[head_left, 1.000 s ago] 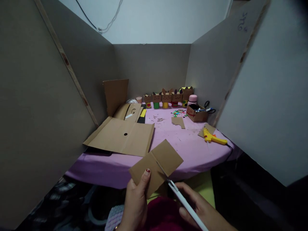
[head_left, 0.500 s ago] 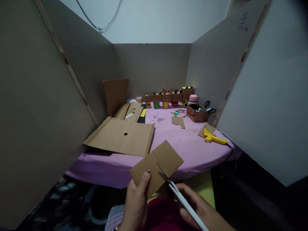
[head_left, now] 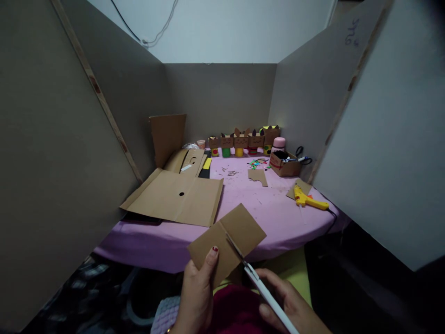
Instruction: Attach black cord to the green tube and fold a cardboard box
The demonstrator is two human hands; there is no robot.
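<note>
My left hand (head_left: 200, 292) grips a piece of brown cardboard (head_left: 245, 227) near its left end, the thumb with a dark red nail flat on top. A line runs across the middle of the piece. In my right hand (head_left: 283, 294) is a pair of scissors (head_left: 266, 292) with long white handles. Their blades lie at the cardboard along that line, one blade showing on top, with the pivot by the near edge. The other blade is hidden. Both hands are held in front of the table's near edge, above my lap.
On the pink-covered table (head_left: 239, 195), a large cardboard sheet (head_left: 167, 197) lies left. A yellow glue gun (head_left: 309, 198) rests right, near a box of tools (head_left: 285, 164). Several decorated cardboard figures (head_left: 239, 141) stand at the back. Grey partitions (head_left: 219, 93) enclose three sides.
The cardboard and both hands have shifted very slightly. The scissors stay at the same line, and the visible blade sits a little more apart from the cardboard's line.
</note>
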